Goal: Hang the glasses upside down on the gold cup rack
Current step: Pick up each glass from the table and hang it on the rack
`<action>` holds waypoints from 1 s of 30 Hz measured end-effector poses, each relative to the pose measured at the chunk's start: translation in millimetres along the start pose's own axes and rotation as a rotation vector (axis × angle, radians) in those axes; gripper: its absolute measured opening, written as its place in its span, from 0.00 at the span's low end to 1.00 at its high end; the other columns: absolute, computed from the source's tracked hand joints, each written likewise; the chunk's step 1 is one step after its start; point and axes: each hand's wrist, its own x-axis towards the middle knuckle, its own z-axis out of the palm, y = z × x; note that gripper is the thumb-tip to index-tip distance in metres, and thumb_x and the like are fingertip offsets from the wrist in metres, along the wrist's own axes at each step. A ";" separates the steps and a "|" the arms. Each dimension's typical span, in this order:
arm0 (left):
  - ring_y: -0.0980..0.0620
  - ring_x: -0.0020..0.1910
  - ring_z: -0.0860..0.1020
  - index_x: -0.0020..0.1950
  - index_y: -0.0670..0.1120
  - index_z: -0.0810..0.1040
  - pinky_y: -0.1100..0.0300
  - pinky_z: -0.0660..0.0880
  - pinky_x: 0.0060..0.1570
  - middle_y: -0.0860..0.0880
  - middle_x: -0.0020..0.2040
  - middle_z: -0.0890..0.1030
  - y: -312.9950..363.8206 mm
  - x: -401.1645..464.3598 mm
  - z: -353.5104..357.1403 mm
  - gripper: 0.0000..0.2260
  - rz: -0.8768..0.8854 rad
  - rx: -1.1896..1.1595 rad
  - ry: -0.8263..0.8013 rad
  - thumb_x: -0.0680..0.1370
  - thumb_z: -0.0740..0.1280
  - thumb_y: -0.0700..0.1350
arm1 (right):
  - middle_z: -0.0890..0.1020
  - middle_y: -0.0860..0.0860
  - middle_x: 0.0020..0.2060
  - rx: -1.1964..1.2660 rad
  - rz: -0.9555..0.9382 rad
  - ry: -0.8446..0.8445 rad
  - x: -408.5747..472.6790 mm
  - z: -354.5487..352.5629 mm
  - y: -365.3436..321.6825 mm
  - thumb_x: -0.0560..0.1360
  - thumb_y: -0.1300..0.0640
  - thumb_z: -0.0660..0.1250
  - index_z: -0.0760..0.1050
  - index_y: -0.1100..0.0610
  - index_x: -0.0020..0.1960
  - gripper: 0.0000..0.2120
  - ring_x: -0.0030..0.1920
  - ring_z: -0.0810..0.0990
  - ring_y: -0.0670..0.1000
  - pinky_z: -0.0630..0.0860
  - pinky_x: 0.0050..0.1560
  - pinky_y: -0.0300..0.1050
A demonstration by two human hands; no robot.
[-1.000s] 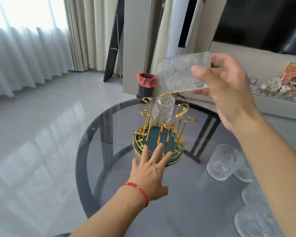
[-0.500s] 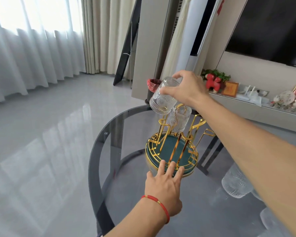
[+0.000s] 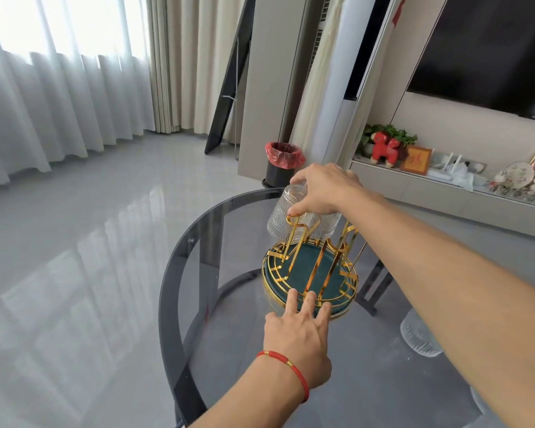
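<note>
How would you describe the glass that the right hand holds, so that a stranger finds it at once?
On the round dark glass table stands the gold wire cup rack with a green tray. At its far left, the right hand grips a clear embossed glass upside down by its base. The ribbed glass beside it is untouched.

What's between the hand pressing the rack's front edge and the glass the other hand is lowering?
In the head view, between the left hand and the held glass lie the gold rack's teal tray and its upright gold prongs.
</note>
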 end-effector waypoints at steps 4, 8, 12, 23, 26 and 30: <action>0.37 0.81 0.46 0.82 0.50 0.49 0.39 0.72 0.63 0.45 0.83 0.50 -0.1 0.7 1.1 0.35 0.001 0.007 0.020 0.80 0.65 0.53 | 0.81 0.53 0.69 -0.066 -0.026 -0.011 0.9 2.5 -0.8 0.72 0.37 0.76 0.69 0.43 0.78 0.37 0.72 0.74 0.60 0.70 0.66 0.60; 0.37 0.81 0.46 0.82 0.54 0.48 0.36 0.68 0.67 0.45 0.83 0.50 -0.7 1.7 3.0 0.36 0.008 -0.025 0.019 0.80 0.66 0.52 | 0.81 0.54 0.67 -0.120 -0.072 0.024 -3.0 5.6 1.7 0.73 0.39 0.76 0.70 0.42 0.77 0.36 0.70 0.76 0.60 0.69 0.63 0.59; 0.36 0.79 0.53 0.81 0.56 0.52 0.37 0.71 0.65 0.45 0.81 0.57 0.6 2.1 0.5 0.33 0.006 -0.068 0.050 0.80 0.65 0.51 | 0.82 0.52 0.66 -0.206 -0.140 0.102 -15.2 9.0 6.6 0.75 0.39 0.74 0.72 0.43 0.76 0.31 0.69 0.75 0.59 0.68 0.63 0.60; 0.48 0.53 0.80 0.60 0.47 0.80 0.50 0.78 0.53 0.48 0.53 0.84 20.5 1.7 -14.8 0.14 0.190 -0.489 0.632 0.75 0.66 0.45 | 0.76 0.54 0.72 0.247 -0.097 0.535 -154.8 37.0 46.6 0.77 0.62 0.69 0.72 0.55 0.75 0.26 0.72 0.73 0.57 0.69 0.72 0.56; 0.47 0.56 0.77 0.63 0.48 0.78 0.48 0.76 0.56 0.49 0.54 0.82 29.8 -1.1 -10.1 0.20 0.317 -0.442 0.595 0.71 0.67 0.48 | 0.81 0.52 0.64 0.323 -0.003 0.554 -218.2 59.1 63.6 0.75 0.64 0.71 0.77 0.56 0.69 0.22 0.65 0.77 0.57 0.72 0.68 0.55; 0.44 0.72 0.67 0.71 0.50 0.74 0.45 0.64 0.70 0.48 0.68 0.76 48.3 -7.0 7.0 0.29 0.495 -0.260 0.493 0.69 0.69 0.54 | 0.83 0.51 0.57 0.207 0.110 0.528 -291.4 85.5 94.9 0.73 0.61 0.73 0.80 0.56 0.63 0.18 0.59 0.80 0.59 0.74 0.61 0.56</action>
